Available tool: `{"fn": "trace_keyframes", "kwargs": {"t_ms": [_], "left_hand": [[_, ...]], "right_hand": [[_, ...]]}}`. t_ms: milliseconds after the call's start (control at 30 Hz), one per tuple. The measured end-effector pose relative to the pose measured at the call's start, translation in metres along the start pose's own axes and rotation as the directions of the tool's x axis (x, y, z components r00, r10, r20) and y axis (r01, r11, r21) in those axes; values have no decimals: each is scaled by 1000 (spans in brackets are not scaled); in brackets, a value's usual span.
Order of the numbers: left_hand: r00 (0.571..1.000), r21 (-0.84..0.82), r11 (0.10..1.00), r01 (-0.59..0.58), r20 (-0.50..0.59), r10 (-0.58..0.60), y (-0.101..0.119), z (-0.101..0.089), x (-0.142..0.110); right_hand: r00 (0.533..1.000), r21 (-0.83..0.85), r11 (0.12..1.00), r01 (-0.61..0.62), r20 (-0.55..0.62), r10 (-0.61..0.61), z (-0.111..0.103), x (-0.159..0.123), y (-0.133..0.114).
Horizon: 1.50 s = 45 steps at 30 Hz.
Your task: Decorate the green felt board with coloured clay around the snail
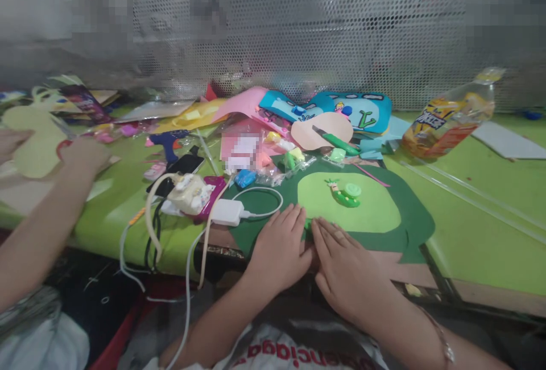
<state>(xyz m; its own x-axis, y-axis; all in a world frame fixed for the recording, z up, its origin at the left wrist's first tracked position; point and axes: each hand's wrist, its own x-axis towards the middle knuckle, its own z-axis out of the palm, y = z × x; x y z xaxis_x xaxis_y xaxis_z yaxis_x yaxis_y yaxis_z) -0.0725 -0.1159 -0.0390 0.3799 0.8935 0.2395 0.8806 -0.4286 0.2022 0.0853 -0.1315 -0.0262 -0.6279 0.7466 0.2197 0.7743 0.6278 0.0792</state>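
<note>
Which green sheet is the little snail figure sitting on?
The light green sheet, the smaller and paler one; the dark green sheet shows around its edges.

A grey perforated metal panel (298,23) stands along the rear of the green-topped table (478,256). The panel reflects pale light.

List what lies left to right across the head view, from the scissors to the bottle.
Red-handled scissors, blue glue gun, white charger, left hand, green snail figure, bottle with yellow label.
</note>
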Motion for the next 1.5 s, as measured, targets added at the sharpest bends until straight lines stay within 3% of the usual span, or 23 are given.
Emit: {"fn": "trace_keyframes", "kwargs": {"t_ms": [767,967,1100,1233,1500], "left_hand": [[1000,83,996,-17,13,16,-1,-2,1],[997,62,995,-73,1,73,-3,-5,1],[995,68,993,-94,25,93,-3,-6,1],[993,76,991,-113,37,111,-2,-8,0],[987,86,985,-149,69,144,0,-11,2]], "right_hand": [[992,-97,990,-98,64,105,-4,-14,4],[998,78,995,-59,40,56,-16,-22,28],[980,249,951,-184,-26,196,-15,-25,42],[979,228,957,-178,-58,196,-2,-22,34],[978,204,957,-206,5,209,7,-21,21]]}}
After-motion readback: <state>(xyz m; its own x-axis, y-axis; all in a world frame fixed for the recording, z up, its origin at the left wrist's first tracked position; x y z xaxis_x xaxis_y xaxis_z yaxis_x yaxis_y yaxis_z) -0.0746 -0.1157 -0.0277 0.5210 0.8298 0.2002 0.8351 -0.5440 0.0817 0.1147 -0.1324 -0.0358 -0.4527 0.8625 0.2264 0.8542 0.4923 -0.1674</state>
